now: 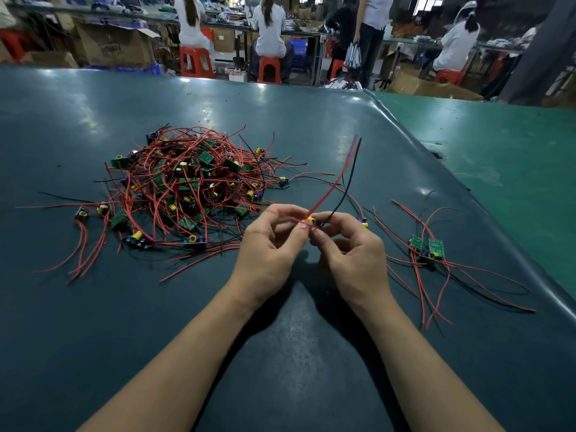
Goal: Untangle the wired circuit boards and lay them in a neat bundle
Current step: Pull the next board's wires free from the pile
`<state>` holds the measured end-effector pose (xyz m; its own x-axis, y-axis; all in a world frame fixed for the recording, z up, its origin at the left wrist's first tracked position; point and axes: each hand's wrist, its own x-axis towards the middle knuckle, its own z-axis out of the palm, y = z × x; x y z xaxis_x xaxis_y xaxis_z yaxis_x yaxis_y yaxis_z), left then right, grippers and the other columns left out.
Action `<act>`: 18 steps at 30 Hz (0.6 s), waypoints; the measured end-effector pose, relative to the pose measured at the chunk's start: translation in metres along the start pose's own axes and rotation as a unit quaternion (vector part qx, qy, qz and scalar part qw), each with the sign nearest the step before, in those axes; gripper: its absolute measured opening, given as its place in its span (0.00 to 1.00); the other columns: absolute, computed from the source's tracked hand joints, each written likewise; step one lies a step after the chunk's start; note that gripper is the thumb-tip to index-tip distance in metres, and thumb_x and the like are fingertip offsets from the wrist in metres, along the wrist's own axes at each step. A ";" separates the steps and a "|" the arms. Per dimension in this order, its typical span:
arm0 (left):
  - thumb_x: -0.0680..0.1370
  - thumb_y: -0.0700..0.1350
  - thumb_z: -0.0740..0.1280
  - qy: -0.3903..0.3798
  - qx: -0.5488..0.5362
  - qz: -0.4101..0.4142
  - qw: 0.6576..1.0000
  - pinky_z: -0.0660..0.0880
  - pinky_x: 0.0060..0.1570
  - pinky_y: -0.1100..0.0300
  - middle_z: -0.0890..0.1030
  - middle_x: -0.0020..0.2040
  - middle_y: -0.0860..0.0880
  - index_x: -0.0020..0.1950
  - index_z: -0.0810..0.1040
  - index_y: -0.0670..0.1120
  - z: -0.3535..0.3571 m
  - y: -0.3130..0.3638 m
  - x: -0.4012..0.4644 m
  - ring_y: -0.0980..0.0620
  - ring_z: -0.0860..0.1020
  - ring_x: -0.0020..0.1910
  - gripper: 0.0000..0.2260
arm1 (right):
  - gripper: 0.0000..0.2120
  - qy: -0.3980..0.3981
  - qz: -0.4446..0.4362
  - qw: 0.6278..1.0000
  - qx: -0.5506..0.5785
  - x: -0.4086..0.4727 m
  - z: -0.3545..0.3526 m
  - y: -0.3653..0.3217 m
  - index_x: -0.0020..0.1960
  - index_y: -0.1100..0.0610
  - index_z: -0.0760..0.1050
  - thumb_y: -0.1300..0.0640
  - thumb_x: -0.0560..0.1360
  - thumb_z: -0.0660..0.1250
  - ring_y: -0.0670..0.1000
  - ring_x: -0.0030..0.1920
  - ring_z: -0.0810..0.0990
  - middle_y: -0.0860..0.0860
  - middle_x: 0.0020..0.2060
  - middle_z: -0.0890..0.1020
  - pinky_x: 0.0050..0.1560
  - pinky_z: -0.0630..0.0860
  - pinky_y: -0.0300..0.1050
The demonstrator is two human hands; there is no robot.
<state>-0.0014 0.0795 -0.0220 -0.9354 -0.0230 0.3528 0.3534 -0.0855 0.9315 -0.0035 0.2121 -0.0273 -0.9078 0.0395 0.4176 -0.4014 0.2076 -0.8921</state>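
Note:
A tangled pile of small green circuit boards (pixel 190 182) with red and black wires lies left of centre on the dark mat. Above the mat, both hands hold one wired board (pixel 313 220) with a yellow part. My left hand (pixel 268 241) pinches its red wire; my right hand (pixel 349 244) grips the board end. The board's red wire (pixel 338 179) and black wire (pixel 349 182) stick up and away. To the right lies a small bundle of two boards (pixel 428 246) with their wires trailing toward the near side.
The dark green table mat (pixel 280 353) ends at a curled edge on the right, beside a lighter green surface (pixel 498 157). One more board (pixel 363 222) lies just behind my right hand. Several seated people, red stools and cardboard boxes fill the background.

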 end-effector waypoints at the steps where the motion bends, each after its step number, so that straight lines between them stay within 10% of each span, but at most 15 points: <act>1: 0.78 0.33 0.66 -0.003 -0.006 -0.001 1.000 0.78 0.47 0.64 0.85 0.41 0.51 0.52 0.77 0.43 0.001 0.001 0.000 0.55 0.84 0.44 0.07 | 0.08 0.011 -0.014 1.000 -0.022 0.000 0.000 0.001 0.48 0.49 0.81 0.62 0.74 0.73 0.49 0.36 0.83 0.45 0.36 0.83 0.36 0.80 0.49; 9: 0.79 0.37 0.67 -0.008 0.000 -0.031 0.999 0.77 0.42 0.62 0.84 0.37 0.54 0.46 0.75 0.47 -0.006 0.001 0.002 0.58 0.81 0.39 0.05 | 0.07 0.044 0.016 0.996 0.071 0.000 0.000 -0.004 0.49 0.61 0.84 0.65 0.71 0.74 0.40 0.25 0.76 0.44 0.31 0.84 0.29 0.70 0.29; 18: 0.77 0.42 0.67 -0.006 0.092 0.057 0.994 0.78 0.51 0.56 0.85 0.49 0.49 0.48 0.71 0.46 -0.001 -0.006 -0.003 0.53 0.83 0.49 0.05 | 0.09 0.089 0.083 0.991 0.058 0.000 0.002 -0.007 0.40 0.55 0.80 0.61 0.78 0.67 0.49 0.28 0.80 0.52 0.34 0.85 0.26 0.72 0.39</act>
<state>-0.0010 0.0790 -0.0286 -0.8890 -0.0100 0.4579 0.4547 0.1007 0.8849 -0.0006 0.2083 -0.0217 -0.9305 0.2373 0.2790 -0.2701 0.0699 -0.9603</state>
